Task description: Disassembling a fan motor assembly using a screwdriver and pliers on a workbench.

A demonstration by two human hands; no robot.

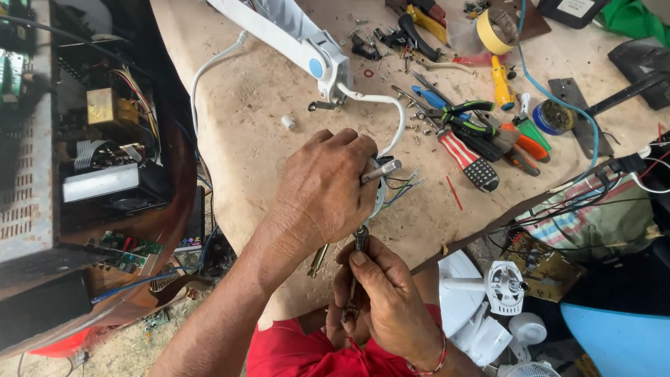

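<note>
Pliers (359, 241) below motor (377, 183) grip.

A worn tan workbench (265, 105) with a curved front edge fills the middle of the view, its surface scuffed and stained, under even daylight with soft shadows. To its left stands an opened metal cabinet (28, 174) with a perforated side, its inner parts and wires exposed. Below it lies a dusty concrete floor (132, 349). At the right, beneath the bench edge, sit white plastic fan parts (488, 307), a striped cloth (593, 223) and a blue panel (621, 335)
</note>
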